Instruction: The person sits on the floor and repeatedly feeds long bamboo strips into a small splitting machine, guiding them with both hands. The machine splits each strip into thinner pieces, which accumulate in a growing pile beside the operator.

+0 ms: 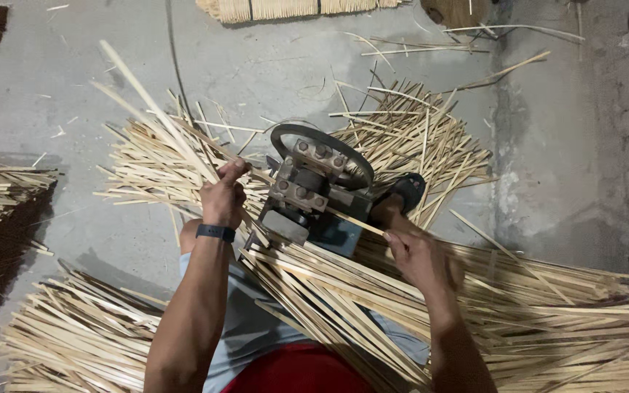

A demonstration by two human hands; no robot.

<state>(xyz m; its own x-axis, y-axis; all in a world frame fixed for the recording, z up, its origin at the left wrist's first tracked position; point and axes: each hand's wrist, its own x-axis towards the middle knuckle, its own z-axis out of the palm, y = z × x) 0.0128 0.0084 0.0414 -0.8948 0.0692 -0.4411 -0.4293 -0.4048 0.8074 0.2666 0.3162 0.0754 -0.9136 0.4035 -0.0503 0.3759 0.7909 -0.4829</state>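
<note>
At the centre of the frame a thin bamboo strip (354,220) enters the right side of a small grey splitting machine (314,191), pinched between the fingertips of the right hand (420,256), apparently so it stays level with the rollers. The left hand (223,195), a dark wristband (215,232) on its wrist, is closed around long slivers (156,109) slanting to the upper left, seemingly drawing them clear. Loose strip piles (547,320) spread over the concrete floor (271,65) on every side, lower right and lower left alike.

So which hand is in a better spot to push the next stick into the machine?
Probably the right hand: its fingers already pinch a bamboo strip pointing at the machine. The left hand grips strips on the far side.
</note>
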